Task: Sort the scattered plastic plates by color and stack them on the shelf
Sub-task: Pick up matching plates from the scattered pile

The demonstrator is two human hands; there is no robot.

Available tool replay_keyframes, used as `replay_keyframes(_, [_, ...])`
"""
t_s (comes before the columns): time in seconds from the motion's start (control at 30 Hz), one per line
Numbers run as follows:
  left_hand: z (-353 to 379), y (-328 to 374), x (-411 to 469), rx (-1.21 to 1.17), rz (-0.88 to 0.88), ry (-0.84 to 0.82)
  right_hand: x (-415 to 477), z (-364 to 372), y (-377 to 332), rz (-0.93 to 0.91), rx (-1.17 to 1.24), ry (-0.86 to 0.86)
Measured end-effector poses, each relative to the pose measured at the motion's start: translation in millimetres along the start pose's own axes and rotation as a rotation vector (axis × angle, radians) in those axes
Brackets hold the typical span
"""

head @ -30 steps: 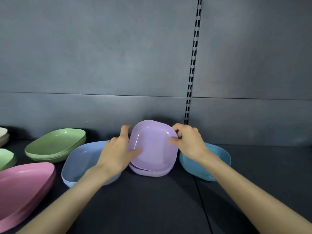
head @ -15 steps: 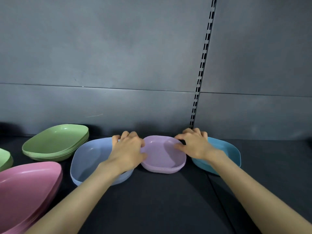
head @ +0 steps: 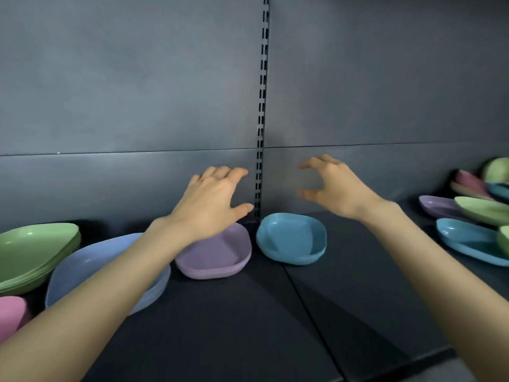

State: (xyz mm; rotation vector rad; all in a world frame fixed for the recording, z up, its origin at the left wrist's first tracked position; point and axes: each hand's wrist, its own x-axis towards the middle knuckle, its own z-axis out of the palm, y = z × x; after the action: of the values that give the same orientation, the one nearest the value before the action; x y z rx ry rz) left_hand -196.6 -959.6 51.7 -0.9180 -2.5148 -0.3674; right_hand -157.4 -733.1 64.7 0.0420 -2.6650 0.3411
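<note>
Holds nothing in either hand. Hovers the left hand (head: 212, 205) open, fingers loosely spread, over the back part of the purple stack (head: 220, 255), with the left forearm crossing in front of that stack's left side. Carries the right hand (head: 336, 188) free in the air, fingers and thumb curved apart round nothing, above and behind the teal stack (head: 292, 239); fingertips blurred.

Purple stack near the back edge of the shelf (head: 248, 326), flat, just left of the seam (head: 311, 299) in the shelf floor. Teal stack just beside it, right of the seam, apart by a narrow gap. Pale blue stack (head: 91, 266) to the left of the purple one, partly hidden under the forearm; whether touching, cannot tell. Green stack (head: 33, 249) farther left, by the left edge. Pink plates (head: 11, 312) at the front left corner, cut off by the frame.

Loose plates (head: 473, 213) heaped at the right edge, well apart from the stacks: purple, green, teal and pink, overlapping and tilted.

Behind everything, grey back panel (head: 124, 92) and a slotted upright (head: 261, 106), rising between the two hands.
</note>
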Motion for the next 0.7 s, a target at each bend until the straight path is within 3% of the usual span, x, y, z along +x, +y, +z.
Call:
replay_keyframes(0.33, [-4,146,54,-0.019,0.290,0.065,-92,-114,112,0.199,-0.148,0.159])
replay_keyframes(0.7, [45,335,75,-0.112,0.335,0.015,-195,-203,255,0.277,-0.253,0.108])
